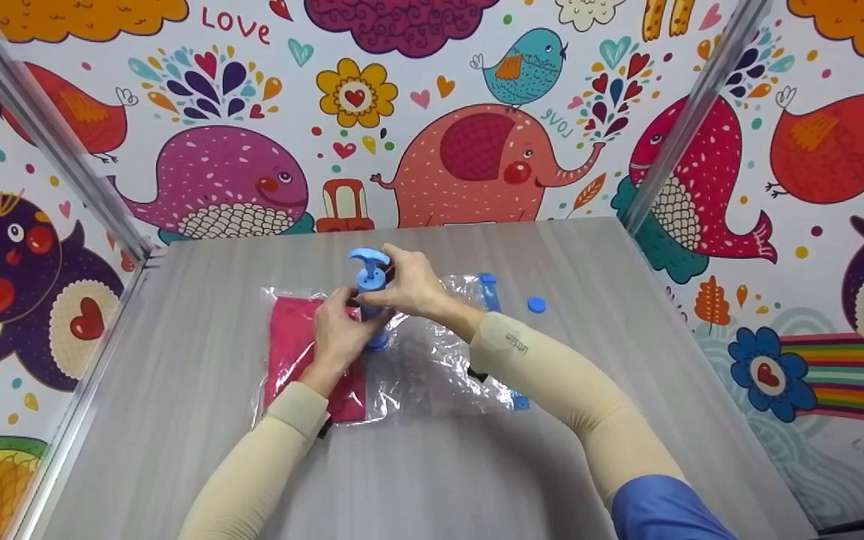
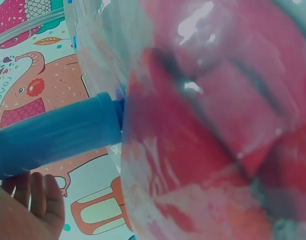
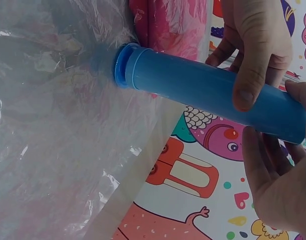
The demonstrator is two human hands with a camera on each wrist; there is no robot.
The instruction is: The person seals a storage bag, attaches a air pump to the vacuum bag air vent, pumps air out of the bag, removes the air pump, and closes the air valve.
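A blue hand pump (image 1: pixel 370 279) stands nearly upright over a clear plastic storage bag (image 1: pixel 439 375), its curved handle raised a little above the barrel. My left hand (image 1: pixel 338 330) grips the barrel lower down, thumb across it in the right wrist view. Higher up, my right hand (image 1: pixel 413 285) holds the barrel just under the handle, its fingers (image 3: pixel 260 165) along the side. The pump's lower end meets a round blue valve (image 3: pixel 124 65) on the bag. Folded pinkish-red cloth (image 1: pixel 289 337) fills the left part of the bag, partly hidden by my left hand.
A small round blue cap (image 1: pixel 536 304) lies on the grey wood-grain table (image 1: pixel 177 360), right of the bag. The bag's blue closure strip (image 1: pixel 490 292) runs along its right edge. Walls printed with cartoon animals (image 1: pixel 469 172) stand behind and at both sides.
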